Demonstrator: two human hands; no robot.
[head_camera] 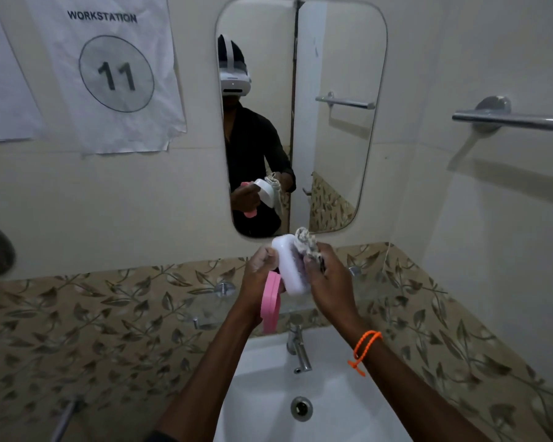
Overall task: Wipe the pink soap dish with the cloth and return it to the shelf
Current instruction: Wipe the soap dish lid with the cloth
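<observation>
My left hand (258,275) holds the soap dish in two parts: a white inner tray (288,266) raised upright and a pink outer part (271,303) hanging below the palm. My right hand (329,282) grips a crumpled patterned cloth (306,242) and presses it against the white tray's right side. Both hands are above the glass shelf (211,309), in front of the mirror's lower edge. The mirror repeats the same hold.
A white sink (268,393) with a chrome tap (299,347) lies below my arms. A mirror (332,138) hangs ahead, a towel bar (511,119) on the right wall, a paper sign (115,74) at upper left. An orange band circles my right wrist.
</observation>
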